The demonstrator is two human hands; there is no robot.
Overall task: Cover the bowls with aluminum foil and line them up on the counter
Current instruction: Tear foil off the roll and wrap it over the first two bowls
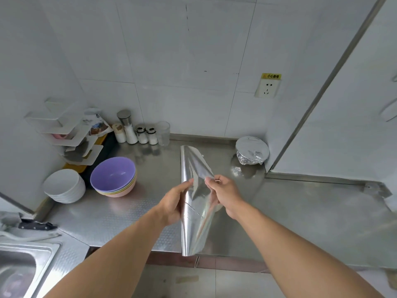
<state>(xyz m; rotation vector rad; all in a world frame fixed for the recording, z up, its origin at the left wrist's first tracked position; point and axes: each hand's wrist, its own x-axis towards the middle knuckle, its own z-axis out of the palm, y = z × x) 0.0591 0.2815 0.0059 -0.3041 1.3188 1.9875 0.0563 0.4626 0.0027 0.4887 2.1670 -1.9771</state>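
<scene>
Aluminium foil roll [186,211] held up over steel counter [300,211], long axis running front to back, near end past counter's front edge, far end reaching toward back wall. Left hand [174,203] wrapped around roll's middle from left side, fingers curled on it. Right hand [223,191] pinching loose foil sheet [199,168] at its free edge, thumb and fingers closed on it, sheet lifted off roll and creased. Foil-covered bowl [251,153] parked at back right corner of counter, just beside white cabinet side panel [322,130], apart from roll. Uncovered stack of coloured bowls [113,177], purple on top, at left on counter; stack of white bowls [64,186] just beside it, further left, close to left wall. White corner rack [64,130] against left wall behind stacks. Row of shakers and jars [137,132] plus clear glass [163,133] along back wall edge, left of roll's far end. Bare steel stretch between coloured stack and roll, wider bare stretch right of hands out to right edge of view. Sink [23,265] at lower left, past counter's left end, knife [36,225] lying behind it. Wall socket [266,88] with yellow label above covered bowl. Floor tiles [182,280] visible under front edge.
</scene>
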